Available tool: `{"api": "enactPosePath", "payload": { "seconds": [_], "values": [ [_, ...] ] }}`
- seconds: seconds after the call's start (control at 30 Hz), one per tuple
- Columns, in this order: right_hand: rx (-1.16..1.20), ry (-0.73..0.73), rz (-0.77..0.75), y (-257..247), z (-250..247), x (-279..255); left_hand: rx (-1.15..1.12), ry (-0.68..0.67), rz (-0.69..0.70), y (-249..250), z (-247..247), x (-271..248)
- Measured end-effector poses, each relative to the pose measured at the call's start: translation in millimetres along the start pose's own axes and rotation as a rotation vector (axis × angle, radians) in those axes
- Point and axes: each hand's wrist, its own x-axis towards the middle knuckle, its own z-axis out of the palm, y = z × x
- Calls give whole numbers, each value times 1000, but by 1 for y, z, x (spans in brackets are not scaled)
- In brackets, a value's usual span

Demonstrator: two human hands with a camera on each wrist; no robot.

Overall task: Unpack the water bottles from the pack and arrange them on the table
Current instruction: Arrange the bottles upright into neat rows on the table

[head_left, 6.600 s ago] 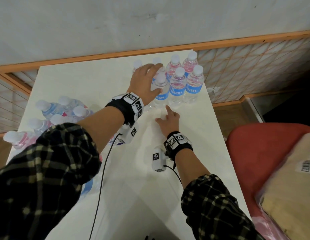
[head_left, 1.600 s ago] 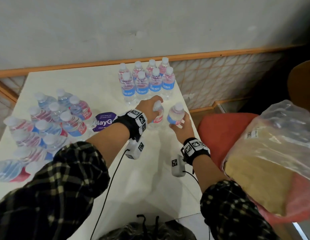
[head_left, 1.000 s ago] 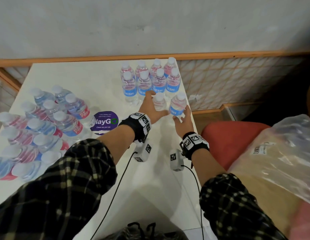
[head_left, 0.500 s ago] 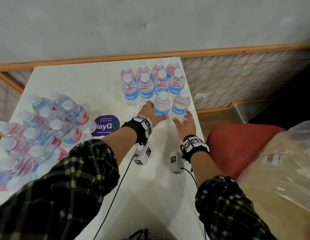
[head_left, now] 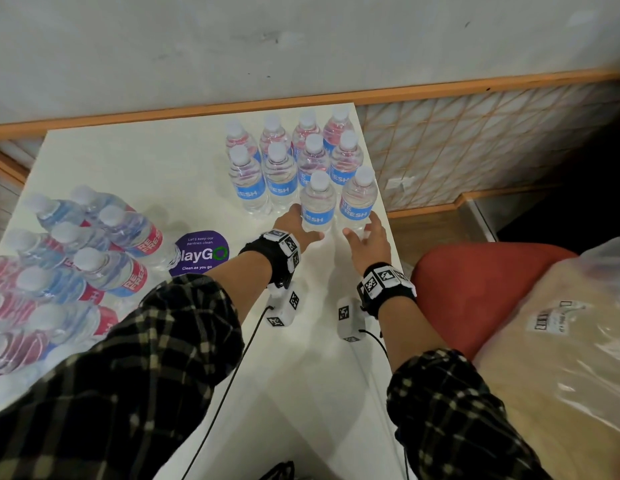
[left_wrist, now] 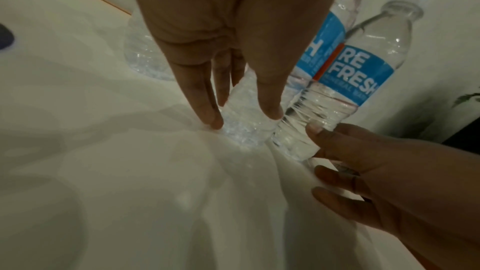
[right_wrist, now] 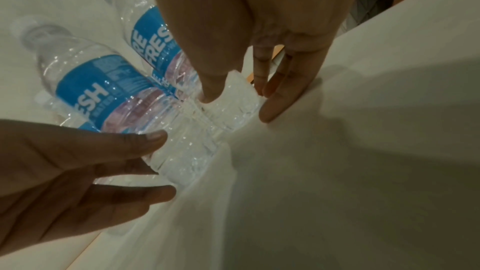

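Observation:
Two upright water bottles with blue labels stand at the front of the arranged group, near the table's right edge. My left hand (head_left: 301,230) is at the base of the left bottle (head_left: 317,206). In the left wrist view its straight thumb and fingers (left_wrist: 207,114) straddle that base (left_wrist: 244,132). My right hand (head_left: 365,233) touches the base of the right bottle (head_left: 359,199). In the right wrist view my right hand (right_wrist: 236,106) has thumb and straight fingers either side of the bottle's foot (right_wrist: 233,98). Both bottles rest on the white table (head_left: 319,375).
Two rows of upright bottles (head_left: 291,157) stand behind. Several bottles (head_left: 69,271), some red-labelled, lie in a heap at the table's left. A purple round sticker (head_left: 201,252) sits between. A red chair (head_left: 475,282) holding a plastic-wrapped bag (head_left: 561,358) stands right of the table edge.
Both hands carried a bottle each forward and set them down in front of the rows. The hands have since slid down to the bottles' bases with fingers straightened.

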Motion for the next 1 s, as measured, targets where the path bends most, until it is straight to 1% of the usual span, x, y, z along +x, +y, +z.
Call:
{"api": "enactPosePath", "payload": {
  "seconds": [0.3,0.5,1.0],
  "values": [
    [-5,16,36,-3,1,3,-21,32,16,10,3,8],
    [3,54,71,-9,3,4,-28,15,23,5,2,10],
    [-31,18,101,-16,2,11,-13,28,43,-1,2,12]
  ]
}}
